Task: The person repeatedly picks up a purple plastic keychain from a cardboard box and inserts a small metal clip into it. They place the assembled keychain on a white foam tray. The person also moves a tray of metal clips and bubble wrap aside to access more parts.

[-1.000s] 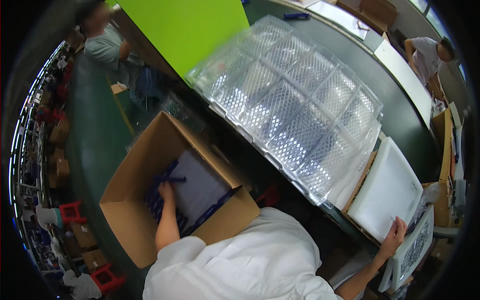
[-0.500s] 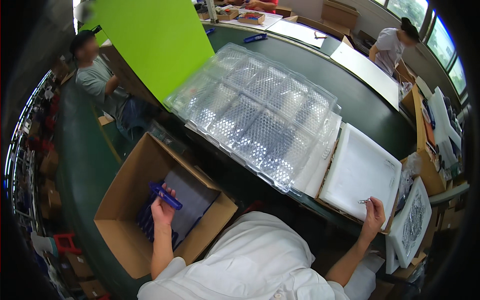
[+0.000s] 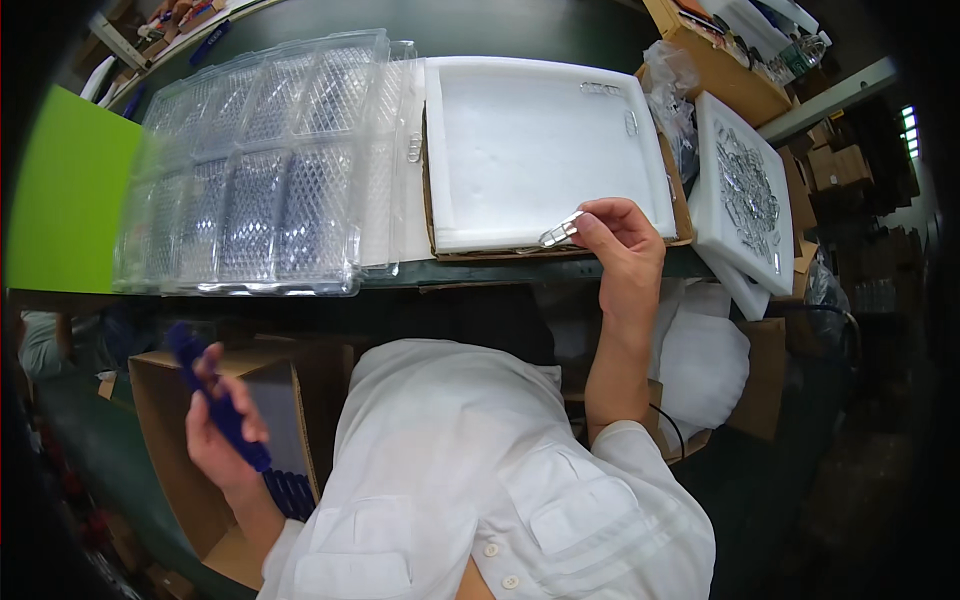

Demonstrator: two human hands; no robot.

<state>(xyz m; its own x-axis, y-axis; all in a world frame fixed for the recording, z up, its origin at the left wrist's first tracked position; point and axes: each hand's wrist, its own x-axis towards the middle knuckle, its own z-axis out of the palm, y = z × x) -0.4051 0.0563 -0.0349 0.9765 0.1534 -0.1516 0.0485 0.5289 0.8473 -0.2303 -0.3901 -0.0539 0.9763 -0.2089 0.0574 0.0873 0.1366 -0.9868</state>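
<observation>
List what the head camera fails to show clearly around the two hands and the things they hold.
- Blue handle in the left hand: fingers cover its middle, so its full shape is unclear.
- Small clear piece pinched by the right hand: too small to identify.
- Cardboard box: its contents are hidden by the white shirt and the arm.
- Clear parts on the foam tray at right: too small and bent by the fisheye rim.

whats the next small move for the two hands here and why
Probably bring the left hand up toward the table: it holds a blue handle-like piece over the cardboard box, while the right hand pinches a small clear part at the white foam tray edge, apart from it.
</observation>
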